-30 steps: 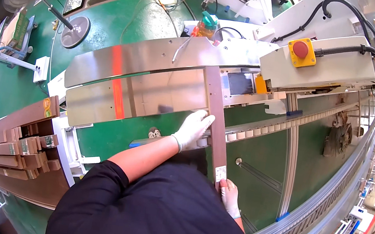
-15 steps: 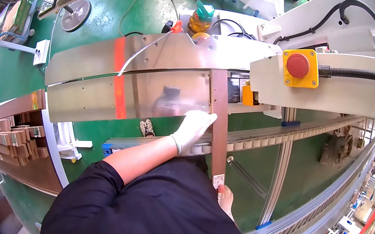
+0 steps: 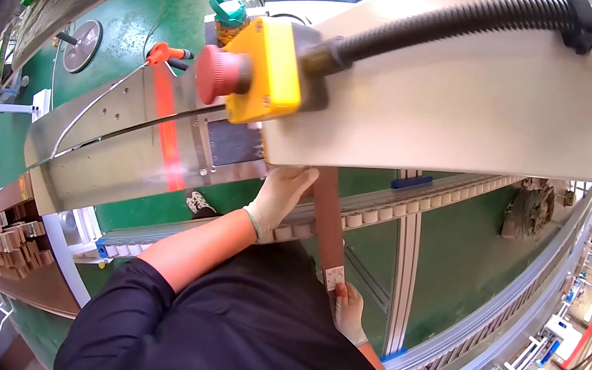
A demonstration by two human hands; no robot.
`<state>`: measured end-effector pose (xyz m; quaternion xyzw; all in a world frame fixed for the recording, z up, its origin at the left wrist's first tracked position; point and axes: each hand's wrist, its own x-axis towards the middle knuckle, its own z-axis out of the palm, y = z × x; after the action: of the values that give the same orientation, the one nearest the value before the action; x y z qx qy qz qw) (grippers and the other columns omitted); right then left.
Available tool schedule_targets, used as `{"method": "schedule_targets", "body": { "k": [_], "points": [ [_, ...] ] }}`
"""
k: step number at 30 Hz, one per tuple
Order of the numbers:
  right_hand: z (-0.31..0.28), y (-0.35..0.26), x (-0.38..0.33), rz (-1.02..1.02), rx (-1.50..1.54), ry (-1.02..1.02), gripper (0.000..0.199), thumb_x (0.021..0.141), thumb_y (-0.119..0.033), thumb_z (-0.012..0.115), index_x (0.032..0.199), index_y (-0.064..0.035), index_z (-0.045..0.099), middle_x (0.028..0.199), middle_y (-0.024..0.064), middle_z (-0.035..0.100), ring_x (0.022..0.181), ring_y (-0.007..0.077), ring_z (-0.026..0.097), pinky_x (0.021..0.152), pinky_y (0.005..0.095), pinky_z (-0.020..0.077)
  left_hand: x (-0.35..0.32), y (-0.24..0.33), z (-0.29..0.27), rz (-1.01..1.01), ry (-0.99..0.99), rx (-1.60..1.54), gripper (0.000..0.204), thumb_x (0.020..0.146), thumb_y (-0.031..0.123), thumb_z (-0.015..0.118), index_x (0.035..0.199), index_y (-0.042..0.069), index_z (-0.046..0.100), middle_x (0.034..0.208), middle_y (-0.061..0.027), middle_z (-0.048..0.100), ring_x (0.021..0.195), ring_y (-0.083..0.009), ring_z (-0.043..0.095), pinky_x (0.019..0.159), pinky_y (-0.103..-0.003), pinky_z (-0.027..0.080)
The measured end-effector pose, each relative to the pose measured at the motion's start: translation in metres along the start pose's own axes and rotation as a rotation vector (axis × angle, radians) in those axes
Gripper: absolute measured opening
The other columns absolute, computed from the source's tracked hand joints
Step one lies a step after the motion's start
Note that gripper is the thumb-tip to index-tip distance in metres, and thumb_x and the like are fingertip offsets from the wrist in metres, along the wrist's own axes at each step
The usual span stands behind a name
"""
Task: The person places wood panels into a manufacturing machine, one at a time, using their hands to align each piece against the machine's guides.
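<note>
The person is holding a long brown strip [image 3: 328, 225] w/ both gloved hands. It's running from under the pale machine housing [image 3: 462, 111] down toward the person's body, crossing over the slatted conveyor rail [image 3: 385, 211].

Handling, as a judgement: the strip is looking stiff and straight, prob. wood or laminate, no sag btwn the two hands, so it's likely holding its own shape. Narrow and thin, so prob. light for its length, but long enough to lever and swing if held at one end only. The surface is looking smooth; gloves should be giving enough friction. Best hold seems to be two spaced points, one near each end, as is happening now.

Left hand [image 3: 280, 196] is lying at the upper part, fingers extended and pressing flat beside/against the strip just below the housing; whether its grip is closing round the strip I can't tell. Right hand [image 3: 347, 311] is at the lower end, grip clamped on the strip right below a small white label [image 3: 335, 276].

Looks: uniform reddish-brown, flat face, parallel edges, upper end hidden under the housing. A red stop button on a yellow box [image 3: 251, 77] is sitting just above. Similar brown pieces are stacked in a rack [image 3: 8, 240] well apart at the person's left.
</note>
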<state>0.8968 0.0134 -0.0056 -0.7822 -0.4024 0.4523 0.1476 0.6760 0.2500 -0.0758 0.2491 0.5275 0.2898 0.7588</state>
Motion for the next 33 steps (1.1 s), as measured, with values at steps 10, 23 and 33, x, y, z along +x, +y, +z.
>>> {"method": "schedule_targets", "body": {
  "k": [10,23,33],
  "points": [
    [-0.092,0.084,0.064,-0.014,-0.008,0.109,0.048,0.107,-0.041,0.057,0.111,0.0052,0.070,0.091,0.0113,0.072,0.090,0.0198,0.066,0.083,0.0339,0.0532,0.072,-0.005,0.105,0.039,-0.075,0.022,0.042,0.104,0.037,0.066,0.105,-0.004,0.072,0.097,-0.0063,0.073,0.087,-0.0140,0.068,0.077,-0.031,0.055],
    [-0.068,-0.032,0.143,-0.686,-0.112,0.725,0.041,0.100,-0.017,0.067,0.134,0.0040,0.058,0.132,0.0219,0.063,0.127,0.0382,0.059,0.107,0.0488,0.0451,-0.051,0.024,0.038,0.979,-0.216,1.221,0.028,0.096,0.023,0.060,0.117,0.007,0.069,0.113,-0.0145,0.072,0.110,-0.0349,0.067,0.096,-0.046,0.052],
    [0.100,-0.145,0.101,-1.097,-0.659,-0.188,0.033,0.095,-0.040,0.067,0.113,-0.0124,0.072,0.104,0.0074,0.074,0.097,0.0337,0.069,0.085,0.0483,0.0524,-0.122,0.003,-0.148,0.621,0.502,1.608,0.072,0.102,0.046,0.048,0.160,0.005,0.034,0.167,-0.0153,0.033,0.156,-0.0354,0.027,0.128,-0.049,0.017]
  ]
}}
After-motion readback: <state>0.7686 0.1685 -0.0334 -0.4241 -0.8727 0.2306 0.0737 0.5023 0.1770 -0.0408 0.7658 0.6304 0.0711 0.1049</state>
